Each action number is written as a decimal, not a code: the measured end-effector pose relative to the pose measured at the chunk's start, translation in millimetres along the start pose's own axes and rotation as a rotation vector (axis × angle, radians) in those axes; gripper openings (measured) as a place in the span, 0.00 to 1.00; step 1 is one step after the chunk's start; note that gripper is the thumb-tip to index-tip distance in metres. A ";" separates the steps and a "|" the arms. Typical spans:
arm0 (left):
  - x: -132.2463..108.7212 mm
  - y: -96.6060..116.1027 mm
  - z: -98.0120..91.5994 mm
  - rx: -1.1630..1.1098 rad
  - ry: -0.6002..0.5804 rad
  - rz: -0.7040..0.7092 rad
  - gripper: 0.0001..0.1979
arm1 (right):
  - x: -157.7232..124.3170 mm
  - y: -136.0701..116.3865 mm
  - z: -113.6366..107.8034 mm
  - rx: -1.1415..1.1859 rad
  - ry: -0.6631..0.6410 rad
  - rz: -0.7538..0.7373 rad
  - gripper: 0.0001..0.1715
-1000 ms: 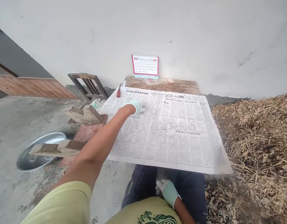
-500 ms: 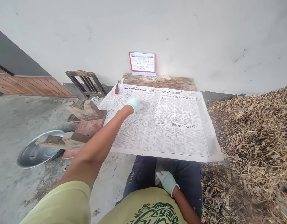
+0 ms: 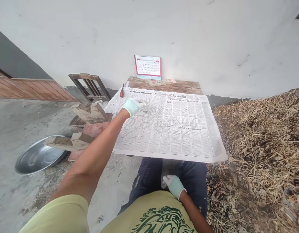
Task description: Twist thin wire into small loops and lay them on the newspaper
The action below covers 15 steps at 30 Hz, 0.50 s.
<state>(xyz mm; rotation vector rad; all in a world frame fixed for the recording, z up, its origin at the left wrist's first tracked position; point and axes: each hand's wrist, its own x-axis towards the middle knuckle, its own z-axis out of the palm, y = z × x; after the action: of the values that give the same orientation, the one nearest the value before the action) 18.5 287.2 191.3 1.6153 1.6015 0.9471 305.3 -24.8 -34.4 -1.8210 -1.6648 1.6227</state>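
Observation:
My left hand point(image 3: 134, 106), in a pale green and white knit glove, is over the upper left part of a newspaper point(image 3: 188, 147). Its fingers are pressed together and point right; whatever they may pinch is too small to make out. Looping, rounded marks are drawn across the print. Low in my lap, beside a grey surface between my legs, my gloved right hand point(image 3: 174, 186) rests with its fingers curled; its palm side is hidden. A red-handled screwdriver point(image 3: 121, 93) lies on the newspaper's upper left edge, beyond my left hand.
Under the newspaper is a wooden table point(image 3: 188, 86), with a desk calendar point(image 3: 148, 66) against the wall. At left are a wooden chair point(image 3: 90, 87), rough wood blocks point(image 3: 88, 112), red bricks point(image 3: 94, 128) and a metal basin point(image 3: 35, 158). Dry stalks point(image 3: 263, 132) are heaped on the right.
My left hand has shifted a little left over the newspaper, and its fingers show more clearly. My right hand stays in my lap. The view has tilted slightly.

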 end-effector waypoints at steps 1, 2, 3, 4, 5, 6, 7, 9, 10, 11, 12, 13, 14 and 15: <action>-1.6 0.3 0.1 -0.008 0.017 0.005 0.11 | -2.0 -1.1 -1.0 0.005 0.006 -0.005 0.23; -3.1 0.6 0.3 -0.027 0.028 0.015 0.12 | -3.7 -2.1 -1.7 0.013 0.012 -0.007 0.23; -4.6 0.7 0.6 -0.066 0.027 0.027 0.12 | -5.2 -2.8 -2.2 0.023 0.017 -0.006 0.23; -6.2 0.7 1.0 -0.122 0.018 0.036 0.13 | -6.4 -3.2 -2.5 0.035 0.023 -0.004 0.23; -7.9 0.7 1.3 -0.190 0.002 0.036 0.14 | -7.6 -3.5 -2.6 0.048 0.027 0.000 0.23; -9.7 0.7 1.6 -0.266 -0.018 0.026 0.15 | -8.7 -3.6 -2.6 0.061 0.032 0.004 0.23; -11.7 0.7 1.7 -0.343 -0.038 0.007 0.16 | -9.9 -3.7 -2.7 0.075 0.036 0.006 0.23; -15.9 0.7 1.2 -0.458 -0.078 -0.044 0.18 | -13.0 -4.6 -3.3 0.101 0.046 0.007 0.23; -18.0 0.8 0.7 -0.498 -0.101 -0.063 0.19 | -14.9 -5.7 -3.9 0.112 0.052 0.007 0.23; -19.9 0.9 -0.1 -0.534 -0.129 -0.076 0.19 | -17.1 -7.1 -4.7 0.123 0.057 0.006 0.23; -21.5 1.1 -0.9 -0.563 -0.159 -0.084 0.18 | -19.5 -9.1 -5.6 0.132 0.062 0.005 0.22; -22.7 1.4 -1.9 -0.587 -0.185 -0.089 0.18 | -22.0 -11.3 -6.5 0.140 0.065 0.003 0.22; -23.5 1.8 -3.0 -0.607 -0.206 -0.090 0.18 | -24.5 -13.7 -7.2 0.147 0.069 0.000 0.22; -23.9 2.4 -4.0 -0.622 -0.224 -0.087 0.18 | -26.9 -16.3 -7.7 0.151 0.071 -0.007 0.22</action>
<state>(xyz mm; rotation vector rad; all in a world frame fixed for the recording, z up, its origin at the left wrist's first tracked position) 16.7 263.2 194.4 1.1582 1.0690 1.0435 307.9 -36.5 -4.4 -1.7757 -1.4747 1.6138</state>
